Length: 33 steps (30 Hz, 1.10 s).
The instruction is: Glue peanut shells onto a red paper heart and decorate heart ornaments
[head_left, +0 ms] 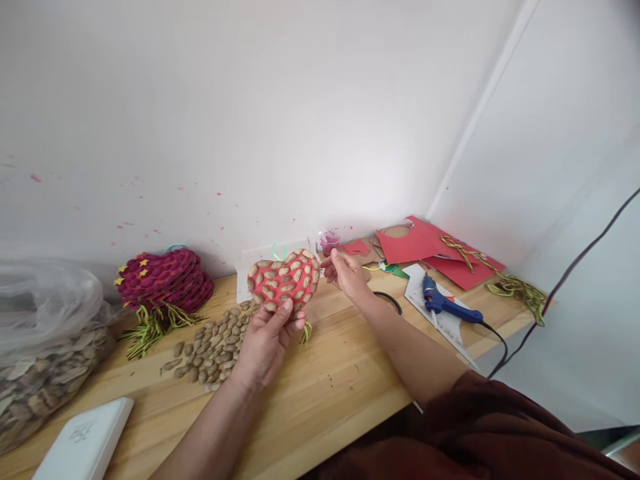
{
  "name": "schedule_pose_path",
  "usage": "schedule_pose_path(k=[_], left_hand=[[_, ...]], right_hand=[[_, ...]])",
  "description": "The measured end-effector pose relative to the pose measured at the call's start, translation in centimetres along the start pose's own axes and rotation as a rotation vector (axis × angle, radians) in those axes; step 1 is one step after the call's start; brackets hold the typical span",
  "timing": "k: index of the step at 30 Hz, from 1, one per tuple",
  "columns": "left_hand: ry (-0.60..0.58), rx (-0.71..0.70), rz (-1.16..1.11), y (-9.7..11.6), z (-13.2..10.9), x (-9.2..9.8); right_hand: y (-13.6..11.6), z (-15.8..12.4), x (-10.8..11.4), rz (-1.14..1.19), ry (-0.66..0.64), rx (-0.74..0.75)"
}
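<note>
My left hand [274, 333] grips a red heart [284, 280] by its lower edge, thumb on the front. Peanut shells cover the heart's face in rows, with red showing between them. A teal loop shows above it and a green-yellow tassel hangs below. Close to the heart's right edge is my right hand [345, 272], thumb and fingers pinched together. Whatever those fingers may hold is too small to make out. Loose peanuts [215, 347] lie spread on the wooden table [320, 413] left of my left hand.
Purple-painted stacked hearts [165, 280] with tassels stand at the left. A plastic bag [45, 360] of shells and a white power bank [83, 440] are nearer. At the right lie a blue glue gun [450, 303] with its cord, red card [415, 241], yarn [517, 290] and a paint cup [329, 241].
</note>
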<state>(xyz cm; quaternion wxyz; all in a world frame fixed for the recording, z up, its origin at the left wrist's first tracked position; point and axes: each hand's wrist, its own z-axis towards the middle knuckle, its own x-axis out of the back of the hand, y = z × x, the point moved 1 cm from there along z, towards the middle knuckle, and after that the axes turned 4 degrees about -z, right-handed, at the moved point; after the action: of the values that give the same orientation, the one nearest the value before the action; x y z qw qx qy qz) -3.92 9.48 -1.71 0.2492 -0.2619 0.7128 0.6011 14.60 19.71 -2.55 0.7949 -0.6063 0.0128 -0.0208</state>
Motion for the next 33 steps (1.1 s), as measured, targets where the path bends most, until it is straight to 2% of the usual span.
schedule_pose_path(k=[3,7,13,19,23,29,33], left_hand=[[-0.031,0.007,-0.027,-0.1,0.2,-1.6],[-0.099,0.069,-0.027,-1.8,0.6,-3.0],[-0.089,0.079,-0.026,-4.4,1.2,-1.9],[-0.113,0.118,0.000,-4.3,1.4,-1.0],[-0.125,0.154,-0.002,-4.6,1.5,-0.9],[-0.136,0.178,0.027,-5.6,1.7,-0.5],[-0.144,0.183,0.049,-5.8,2.0,-0.3]], right_hand=[[0.6,0.7,0.6,-0.036,0.094,0.006],[0.7,0.9,1.4,-0.101,0.182,0.062],[1.1,1.2,2.1,-0.183,0.217,0.106],[2.1,1.6,2.4,-0.225,0.159,0.111],[2.3,1.8,3.0,-0.313,0.174,0.140],[-0.5,3.7,3.7,-0.570,0.282,0.203],[-2.7,6.4,3.0,-0.784,0.232,0.203]])
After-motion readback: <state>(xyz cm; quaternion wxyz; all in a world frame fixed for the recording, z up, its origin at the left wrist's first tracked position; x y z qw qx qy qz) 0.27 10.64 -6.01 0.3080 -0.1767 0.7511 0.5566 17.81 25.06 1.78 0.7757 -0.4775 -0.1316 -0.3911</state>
